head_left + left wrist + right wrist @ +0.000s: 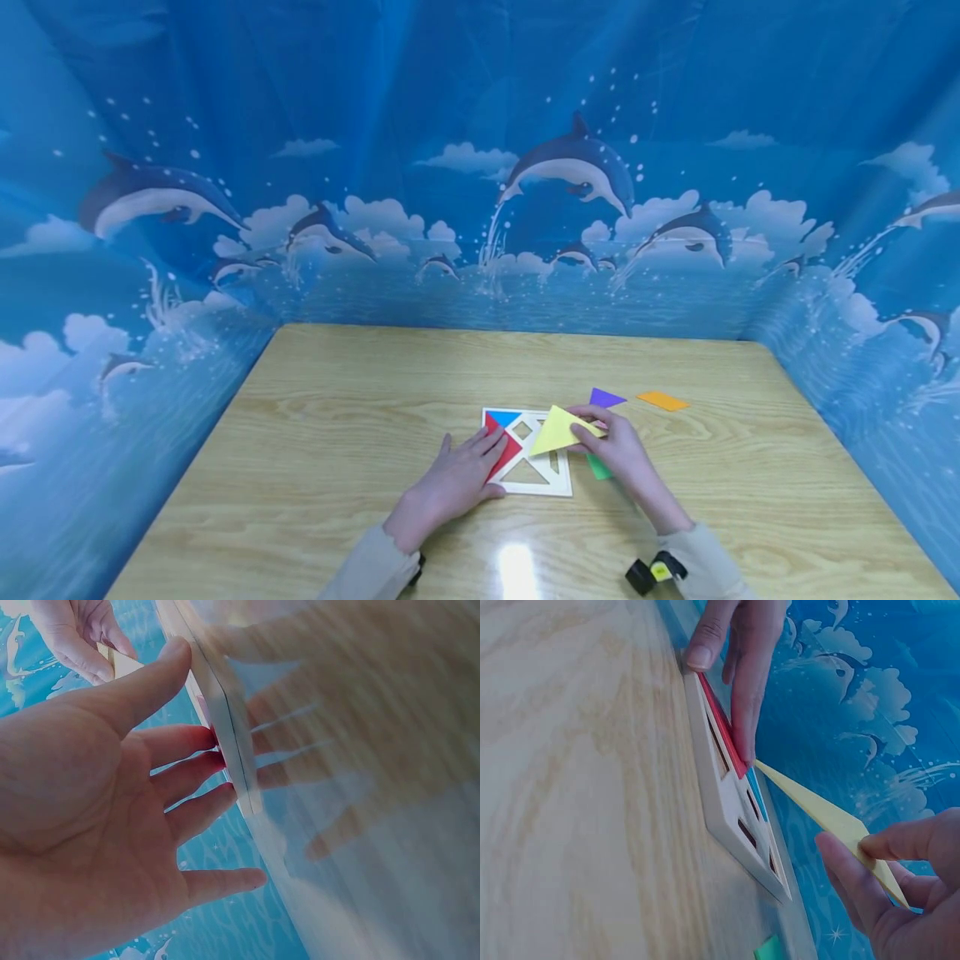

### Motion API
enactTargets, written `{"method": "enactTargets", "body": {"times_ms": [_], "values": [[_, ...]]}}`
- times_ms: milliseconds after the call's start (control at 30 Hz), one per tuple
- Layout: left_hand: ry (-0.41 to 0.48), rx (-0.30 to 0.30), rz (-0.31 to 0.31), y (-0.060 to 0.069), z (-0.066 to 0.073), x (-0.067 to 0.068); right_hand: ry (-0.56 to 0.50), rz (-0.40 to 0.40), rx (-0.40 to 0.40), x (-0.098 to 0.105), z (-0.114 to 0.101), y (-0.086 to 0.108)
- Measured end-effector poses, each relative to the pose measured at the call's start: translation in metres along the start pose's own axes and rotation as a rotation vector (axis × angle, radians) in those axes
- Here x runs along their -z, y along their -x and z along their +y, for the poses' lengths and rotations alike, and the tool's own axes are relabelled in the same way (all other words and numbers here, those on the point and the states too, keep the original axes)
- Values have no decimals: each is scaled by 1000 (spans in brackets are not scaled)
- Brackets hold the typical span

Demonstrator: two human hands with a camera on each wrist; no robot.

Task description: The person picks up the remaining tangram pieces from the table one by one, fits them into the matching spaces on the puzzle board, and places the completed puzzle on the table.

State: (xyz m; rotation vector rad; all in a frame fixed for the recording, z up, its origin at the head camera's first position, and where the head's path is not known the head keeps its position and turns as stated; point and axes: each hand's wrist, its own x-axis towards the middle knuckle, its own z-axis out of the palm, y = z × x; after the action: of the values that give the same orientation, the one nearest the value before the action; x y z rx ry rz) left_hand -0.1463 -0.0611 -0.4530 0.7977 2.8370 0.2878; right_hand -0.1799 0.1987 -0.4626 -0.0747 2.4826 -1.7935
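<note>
A white tangram frame (564, 486) with cut-out slots lies on the table. A red triangle (512, 457) and a blue triangle (501, 417) sit in its left and upper-left slots. My left hand (467, 471) rests on the red triangle with straight, spread fingers, its thumb at the frame's near edge. In the left wrist view the left hand's fingertips (217, 760) touch the frame's side. My right hand (615, 442) pinches a yellow triangle (557, 432) between thumb and fingers, tilted above the frame's right part. The right wrist view shows the yellow triangle (832, 817) raised clear of the frame.
Right of the frame lie a purple triangle (606, 397), an orange parallelogram (663, 401) and a green piece (599, 467), partly hidden by the right hand. A pink piece shows slightly beneath that hand. A blue dolphin-print curtain (420, 208) borders the wooden table (360, 392).
</note>
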Motion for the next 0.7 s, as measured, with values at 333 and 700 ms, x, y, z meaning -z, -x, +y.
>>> {"method": "enactTargets", "body": {"times_ms": [333, 700], "values": [[12, 15, -10, 0, 2, 1, 25, 21, 40, -17, 1, 1], [6, 13, -13, -1, 1, 1, 176, 31, 120, -34, -2, 5]]}}
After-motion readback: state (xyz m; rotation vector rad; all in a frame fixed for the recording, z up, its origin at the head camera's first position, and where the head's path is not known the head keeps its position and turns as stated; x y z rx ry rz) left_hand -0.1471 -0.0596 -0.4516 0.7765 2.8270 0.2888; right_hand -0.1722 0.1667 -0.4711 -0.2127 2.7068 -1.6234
